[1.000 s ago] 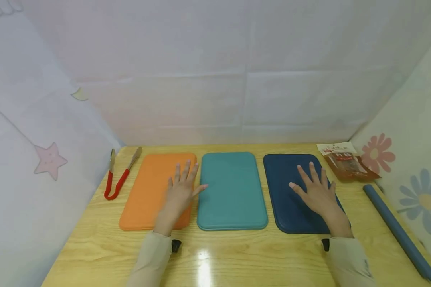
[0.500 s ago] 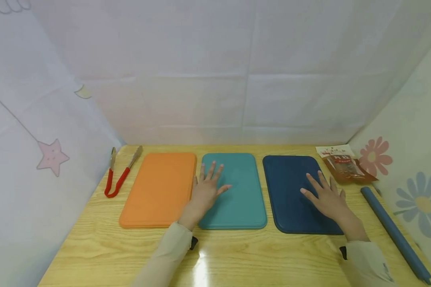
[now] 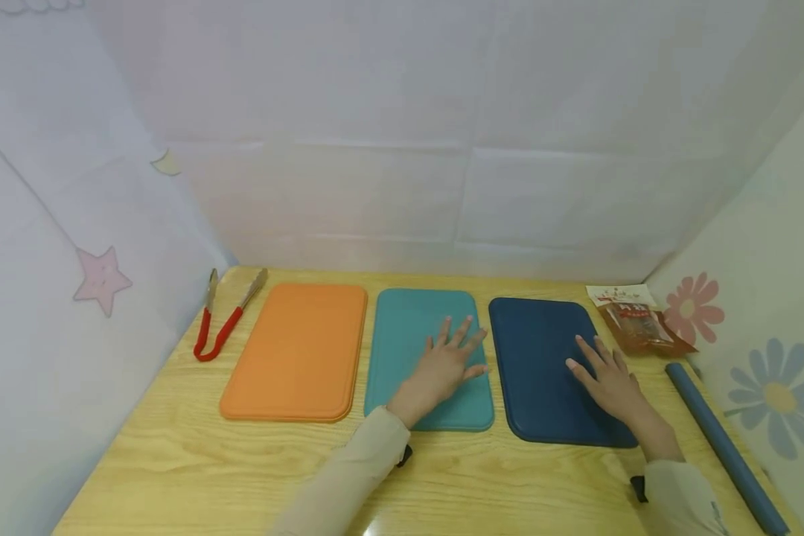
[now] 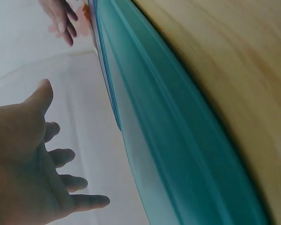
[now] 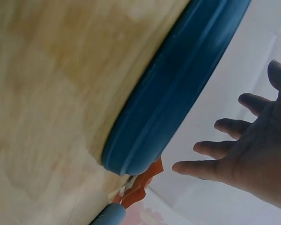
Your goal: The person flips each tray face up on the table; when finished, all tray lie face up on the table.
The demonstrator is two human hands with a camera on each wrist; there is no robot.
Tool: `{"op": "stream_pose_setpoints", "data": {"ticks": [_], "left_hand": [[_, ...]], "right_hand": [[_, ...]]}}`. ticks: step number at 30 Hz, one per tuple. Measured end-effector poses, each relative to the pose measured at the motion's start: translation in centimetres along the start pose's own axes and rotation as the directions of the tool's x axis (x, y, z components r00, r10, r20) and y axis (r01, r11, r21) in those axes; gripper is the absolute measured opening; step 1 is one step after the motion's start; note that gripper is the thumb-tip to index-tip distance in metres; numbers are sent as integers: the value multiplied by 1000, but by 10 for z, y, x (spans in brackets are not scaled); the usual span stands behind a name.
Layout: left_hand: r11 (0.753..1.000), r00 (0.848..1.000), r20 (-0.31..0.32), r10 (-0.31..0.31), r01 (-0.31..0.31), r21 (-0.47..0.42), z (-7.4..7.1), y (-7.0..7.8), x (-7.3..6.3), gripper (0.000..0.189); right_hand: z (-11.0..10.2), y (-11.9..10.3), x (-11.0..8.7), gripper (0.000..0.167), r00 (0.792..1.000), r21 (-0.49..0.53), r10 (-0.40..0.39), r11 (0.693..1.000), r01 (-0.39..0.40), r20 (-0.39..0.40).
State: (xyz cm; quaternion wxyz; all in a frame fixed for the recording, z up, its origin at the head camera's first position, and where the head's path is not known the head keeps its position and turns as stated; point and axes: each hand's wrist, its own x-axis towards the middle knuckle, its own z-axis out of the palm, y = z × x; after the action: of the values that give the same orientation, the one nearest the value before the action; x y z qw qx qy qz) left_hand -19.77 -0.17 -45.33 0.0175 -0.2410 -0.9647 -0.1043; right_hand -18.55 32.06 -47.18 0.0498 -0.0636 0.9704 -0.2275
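Three flat rounded rectangular boards or lids lie side by side: orange, teal and dark blue. My left hand, fingers spread, hovers over the teal one; the left wrist view shows a gap between palm and teal edge. Over the right part of the dark blue one is my right hand, its fingers also spread and holding nothing. In the right wrist view that hand stands apart from the dark blue edge.
Red-handled tongs lie spread at the far left of the wooden table. A brown food packet is at the back right. Along the right edge lies a blue-grey roll. Printed cloth walls enclose the back and sides.
My left hand has moved right, from over the orange board to over the teal one. My right hand has shifted slightly right and nearer to me. The head view has tilted a little.
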Motion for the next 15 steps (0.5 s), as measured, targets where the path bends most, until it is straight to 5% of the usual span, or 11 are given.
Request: {"op": "stream_pose_setpoints", "data": {"ticks": [10,15], "left_hand": [[988,995,30,100,-95,-118,2,46,15,69],[974,996,19,90,-84,-211,12,62,18,67]], "right_hand": [[0,13,-1,72,1000,5,-10,1000,10,8],[-1,17,-3,72,999,50,-19,999,18,27]]}}
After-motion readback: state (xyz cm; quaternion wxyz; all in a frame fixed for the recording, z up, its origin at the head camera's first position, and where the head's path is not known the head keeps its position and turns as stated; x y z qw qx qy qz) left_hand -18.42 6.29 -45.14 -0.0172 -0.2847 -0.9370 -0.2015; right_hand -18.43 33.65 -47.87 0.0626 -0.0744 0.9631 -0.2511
